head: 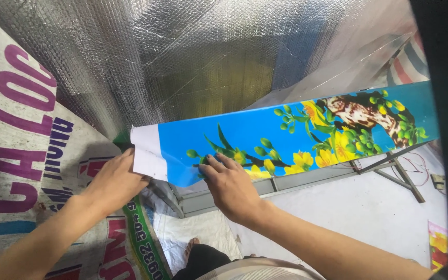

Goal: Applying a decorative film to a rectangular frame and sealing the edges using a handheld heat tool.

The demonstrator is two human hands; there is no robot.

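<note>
A grey metal frame (307,182) runs from below the right hand (232,187) away to the right, standing on thin angled legs. A long blue banner (265,136) printed with yellow flowers and a brown branch lies along its top; its white end sits just beside the left hand (112,180), and the right hand presses on its lower edge. Under both arms the floor (369,207) is covered: a pale printed sheet (16,150) with purple letters spreads left of the left hand, and a white woven sheet (203,233) lies between the arms.
</note>
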